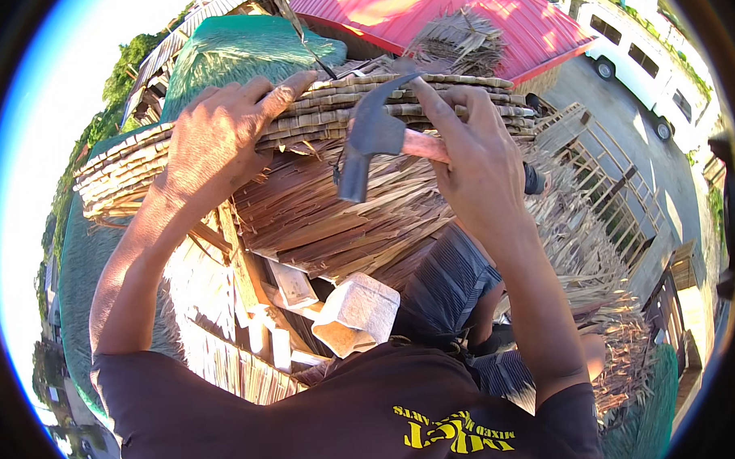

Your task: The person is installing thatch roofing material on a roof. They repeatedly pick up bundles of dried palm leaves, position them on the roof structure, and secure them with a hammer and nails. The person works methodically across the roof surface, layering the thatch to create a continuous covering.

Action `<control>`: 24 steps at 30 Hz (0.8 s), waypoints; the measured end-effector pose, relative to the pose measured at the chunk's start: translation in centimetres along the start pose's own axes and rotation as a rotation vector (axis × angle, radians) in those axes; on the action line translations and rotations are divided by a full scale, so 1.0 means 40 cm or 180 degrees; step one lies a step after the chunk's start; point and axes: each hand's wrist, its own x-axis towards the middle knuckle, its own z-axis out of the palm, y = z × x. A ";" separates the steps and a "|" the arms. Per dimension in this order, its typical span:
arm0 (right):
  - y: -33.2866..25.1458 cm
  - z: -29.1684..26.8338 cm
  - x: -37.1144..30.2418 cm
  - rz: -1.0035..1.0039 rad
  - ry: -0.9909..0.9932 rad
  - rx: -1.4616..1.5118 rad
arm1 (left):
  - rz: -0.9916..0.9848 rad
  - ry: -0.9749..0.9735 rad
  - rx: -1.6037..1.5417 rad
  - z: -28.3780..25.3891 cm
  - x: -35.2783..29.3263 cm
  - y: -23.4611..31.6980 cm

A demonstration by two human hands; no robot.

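My left hand (222,129) is closed over the upper edge of a layered row of thatch panels (331,109), fingers hooked across the bound strips. In my right hand (484,148) is a claw hammer (378,132) with a dark metal head and a reddish handle. Its head hangs in front of the thatch edge, striking face down, claw up. The index finger of that hand stretches toward the panels' top edge; whether it pinches something small there I cannot make out. Below the bound edge, dry brown leaves (335,214) spread down the roof slope.
A whitish open-topped container (358,311) sits close to my body beside wooden framing (248,274). Loose thatch (580,279) slopes down on the right. Beyond are green netting (240,64), a red metal roof (457,16), a bamboo lattice (609,181) and a white vehicle (641,62).
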 end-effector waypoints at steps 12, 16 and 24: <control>-0.126 0.349 0.137 -0.0665 -0.1322 -0.0049 | 0.0035 0.0256 0.0163 0.178 -0.179 -0.104; -0.102 0.404 0.066 0.0353 -0.2242 0.0084 | -0.1564 0.1434 -0.0722 0.370 -0.315 -0.019; -0.076 0.368 0.112 0.0872 -0.1574 0.0145 | -0.6733 0.3291 -0.7206 0.863 -0.607 -0.221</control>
